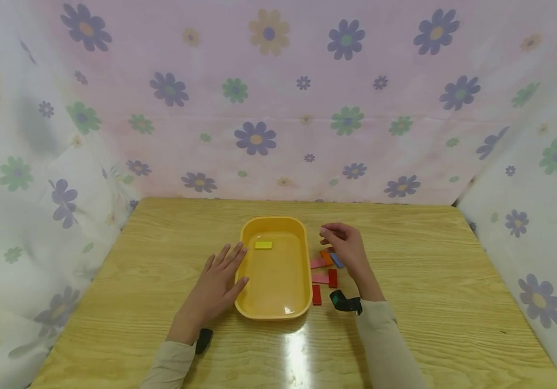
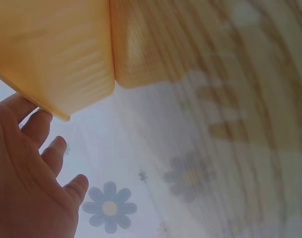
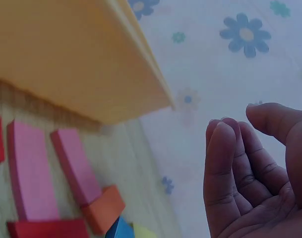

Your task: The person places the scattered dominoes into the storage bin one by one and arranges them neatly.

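A yellow plastic tray [image 1: 273,312] sits on the table, and inside it lies a flat yellow block [image 1: 263,245]. My left hand [image 1: 216,281] rests its spread fingers on the tray's left rim; the left wrist view shows its fingertips [image 2: 39,124] at the rim's edge. Off the tray's far right side, my right hand [image 1: 348,249] is raised with fingers bent. In the right wrist view, thumb and fingers stand apart with nothing between them. Below it are an orange block [image 1: 326,257] and a blue block [image 1: 337,260].
Along the tray's right side lie pink blocks [image 3: 32,171], a red block [image 1: 333,278] and another red block [image 1: 316,295]. Part of a light yellow block [image 3: 142,231] shows beside the blue one. Flowered cloth [image 1: 259,162] hangs behind the wooden table [image 1: 434,281] and along both sides.
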The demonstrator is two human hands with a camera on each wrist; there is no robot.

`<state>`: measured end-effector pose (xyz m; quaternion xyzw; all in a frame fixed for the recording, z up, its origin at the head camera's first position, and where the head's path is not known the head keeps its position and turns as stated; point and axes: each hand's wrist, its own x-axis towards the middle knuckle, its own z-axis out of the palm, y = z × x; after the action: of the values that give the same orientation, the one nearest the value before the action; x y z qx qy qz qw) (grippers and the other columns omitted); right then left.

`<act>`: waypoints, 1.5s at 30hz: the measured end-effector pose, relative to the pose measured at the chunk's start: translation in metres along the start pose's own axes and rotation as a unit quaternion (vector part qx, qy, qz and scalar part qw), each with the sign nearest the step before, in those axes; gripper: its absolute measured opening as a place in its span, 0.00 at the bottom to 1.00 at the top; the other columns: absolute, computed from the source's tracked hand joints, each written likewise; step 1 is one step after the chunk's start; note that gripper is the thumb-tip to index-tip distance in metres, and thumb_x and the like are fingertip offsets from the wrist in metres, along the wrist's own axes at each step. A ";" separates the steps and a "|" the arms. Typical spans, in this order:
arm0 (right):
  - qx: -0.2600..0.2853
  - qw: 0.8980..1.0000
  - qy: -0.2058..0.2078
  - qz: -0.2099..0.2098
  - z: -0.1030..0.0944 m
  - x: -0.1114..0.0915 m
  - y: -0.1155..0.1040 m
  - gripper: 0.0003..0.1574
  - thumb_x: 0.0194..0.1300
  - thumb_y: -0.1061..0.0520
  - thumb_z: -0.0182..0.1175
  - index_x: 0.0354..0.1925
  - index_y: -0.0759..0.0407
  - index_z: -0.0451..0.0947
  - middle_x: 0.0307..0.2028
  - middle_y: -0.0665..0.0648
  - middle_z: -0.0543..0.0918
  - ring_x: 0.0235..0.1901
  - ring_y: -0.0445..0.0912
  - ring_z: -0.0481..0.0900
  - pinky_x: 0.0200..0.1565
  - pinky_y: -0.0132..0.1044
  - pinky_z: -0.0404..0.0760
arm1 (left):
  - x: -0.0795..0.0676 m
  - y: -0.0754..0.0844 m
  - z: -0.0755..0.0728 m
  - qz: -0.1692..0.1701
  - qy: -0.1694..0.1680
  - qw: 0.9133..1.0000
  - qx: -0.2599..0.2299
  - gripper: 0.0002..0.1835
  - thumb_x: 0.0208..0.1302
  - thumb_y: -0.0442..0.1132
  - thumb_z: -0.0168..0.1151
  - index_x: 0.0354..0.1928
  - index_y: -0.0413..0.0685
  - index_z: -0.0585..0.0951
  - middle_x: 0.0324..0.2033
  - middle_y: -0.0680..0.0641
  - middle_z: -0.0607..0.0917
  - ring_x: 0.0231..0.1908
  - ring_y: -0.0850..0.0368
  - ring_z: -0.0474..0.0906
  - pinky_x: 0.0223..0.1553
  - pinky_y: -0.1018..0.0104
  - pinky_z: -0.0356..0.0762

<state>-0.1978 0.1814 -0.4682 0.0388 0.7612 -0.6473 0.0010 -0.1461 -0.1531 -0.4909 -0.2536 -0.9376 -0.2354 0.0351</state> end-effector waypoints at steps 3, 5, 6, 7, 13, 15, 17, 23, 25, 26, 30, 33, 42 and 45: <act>-0.002 1.000 0.011 0.013 -0.009 -0.002 0.009 0.21 0.75 0.53 0.60 0.56 0.67 0.81 0.52 0.71 0.83 0.45 0.60 0.86 0.45 0.48 0.88 | 0.001 0.000 0.000 0.001 0.001 1.000 -0.002 0.36 0.77 0.53 0.53 0.79 0.46 0.60 0.79 0.48 0.56 0.79 0.40 0.48 0.75 0.33 0.44; 0.000 1.000 0.019 0.019 -0.014 -0.004 0.015 0.22 0.75 0.53 0.61 0.56 0.69 0.80 0.51 0.71 0.84 0.45 0.59 0.86 0.43 0.44 0.89 | 0.001 0.000 0.000 0.002 0.001 1.000 -0.001 0.36 0.77 0.53 0.53 0.79 0.46 0.60 0.79 0.48 0.56 0.79 0.40 0.49 0.75 0.33 0.44; 0.000 1.000 0.021 0.021 -0.016 -0.005 0.018 0.22 0.75 0.53 0.61 0.56 0.70 0.80 0.50 0.71 0.84 0.44 0.59 0.86 0.42 0.43 0.89 | 0.001 -0.001 0.000 0.002 0.000 1.000 -0.001 0.36 0.77 0.53 0.54 0.79 0.46 0.60 0.79 0.48 0.56 0.79 0.40 0.49 0.75 0.33 0.44; 0.001 1.000 0.022 0.022 -0.019 -0.006 0.021 0.23 0.74 0.54 0.61 0.57 0.71 0.79 0.50 0.71 0.84 0.44 0.59 0.87 0.42 0.41 0.89 | 0.001 -0.001 0.000 0.002 0.001 1.000 0.000 0.36 0.77 0.52 0.54 0.79 0.46 0.60 0.79 0.48 0.56 0.79 0.40 0.49 0.75 0.33 0.45; -0.002 0.999 0.025 0.026 -0.031 -0.013 0.035 0.21 0.72 0.58 0.63 0.56 0.72 0.79 0.46 0.69 0.86 0.39 0.49 0.87 0.38 0.34 0.87 | 0.001 0.000 0.001 0.002 0.004 1.000 0.002 0.35 0.77 0.52 0.54 0.79 0.46 0.60 0.79 0.48 0.57 0.79 0.39 0.50 0.75 0.33 0.45; -0.002 0.999 0.026 0.033 -0.034 -0.016 0.038 0.21 0.71 0.59 0.64 0.56 0.72 0.79 0.45 0.66 0.86 0.39 0.47 0.86 0.38 0.33 0.87 | 0.000 0.000 0.001 0.000 0.004 1.000 0.000 0.35 0.77 0.52 0.54 0.79 0.46 0.60 0.79 0.48 0.57 0.78 0.39 0.50 0.75 0.33 0.45; -0.005 0.999 0.025 0.044 -0.036 -0.018 0.041 0.22 0.70 0.59 0.65 0.57 0.72 0.78 0.45 0.64 0.86 0.39 0.45 0.85 0.39 0.33 0.86 | -0.001 0.001 0.001 -0.001 0.004 1.000 0.000 0.35 0.77 0.52 0.54 0.79 0.46 0.60 0.79 0.48 0.57 0.78 0.39 0.51 0.74 0.32 0.46; -0.035 0.998 0.011 0.055 -0.039 -0.025 0.046 0.25 0.68 0.61 0.66 0.59 0.72 0.77 0.51 0.68 0.84 0.43 0.46 0.84 0.39 0.29 0.84 | -0.004 0.001 0.001 -0.001 0.005 1.000 0.000 0.35 0.77 0.52 0.54 0.79 0.46 0.61 0.79 0.47 0.58 0.78 0.39 0.51 0.74 0.32 0.47; -0.055 0.997 0.013 0.050 -0.039 -0.026 0.047 0.25 0.67 0.62 0.67 0.59 0.73 0.77 0.52 0.69 0.84 0.44 0.47 0.85 0.39 0.27 0.83 | -0.003 0.001 0.002 -0.001 0.005 1.000 -0.001 0.35 0.77 0.52 0.54 0.79 0.46 0.61 0.79 0.47 0.58 0.78 0.40 0.51 0.74 0.32 0.47; -0.064 0.997 0.016 0.047 -0.039 -0.026 0.047 0.24 0.67 0.63 0.67 0.58 0.73 0.78 0.52 0.70 0.84 0.44 0.48 0.85 0.39 0.26 0.82 | -0.003 0.001 0.002 -0.002 0.004 1.000 -0.002 0.35 0.77 0.52 0.54 0.79 0.46 0.60 0.79 0.47 0.58 0.79 0.40 0.50 0.74 0.32 0.46; -0.097 0.994 0.026 0.034 -0.040 -0.026 0.043 0.23 0.64 0.65 0.69 0.56 0.73 0.79 0.50 0.70 0.84 0.43 0.49 0.85 0.39 0.24 0.81 | -0.001 0.001 0.001 0.002 0.008 1.000 -0.001 0.35 0.77 0.52 0.54 0.79 0.46 0.60 0.79 0.47 0.58 0.79 0.40 0.50 0.74 0.32 0.47; -0.105 0.994 0.027 0.029 -0.039 -0.026 0.041 0.23 0.64 0.65 0.69 0.55 0.72 0.80 0.49 0.69 0.85 0.44 0.51 0.85 0.40 0.24 0.81 | -0.001 0.000 0.002 0.005 0.013 1.000 -0.002 0.35 0.77 0.52 0.54 0.79 0.46 0.61 0.79 0.47 0.58 0.79 0.39 0.50 0.74 0.32 0.47; -0.115 0.993 0.027 0.029 -0.036 -0.026 0.039 0.21 0.64 0.66 0.69 0.54 0.72 0.80 0.49 0.70 0.84 0.45 0.55 0.85 0.40 0.25 0.81 | -0.002 -0.002 0.004 0.004 0.012 1.000 -0.014 0.35 0.77 0.51 0.54 0.79 0.47 0.59 0.80 0.48 0.57 0.79 0.41 0.48 0.75 0.33 0.45; -0.131 0.990 0.035 0.032 -0.035 -0.026 0.041 0.21 0.63 0.67 0.69 0.53 0.72 0.80 0.48 0.69 0.85 0.44 0.55 0.86 0.41 0.29 0.83 | -0.002 -0.003 0.004 0.005 0.010 1.000 -0.016 0.35 0.77 0.51 0.53 0.79 0.47 0.59 0.80 0.48 0.57 0.79 0.42 0.48 0.75 0.33 0.45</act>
<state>-0.1679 0.2207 -0.5012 0.0856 0.8376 -0.5395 0.0004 -0.1454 -0.1544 -0.4961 -0.2559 -0.9321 -0.2529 0.0418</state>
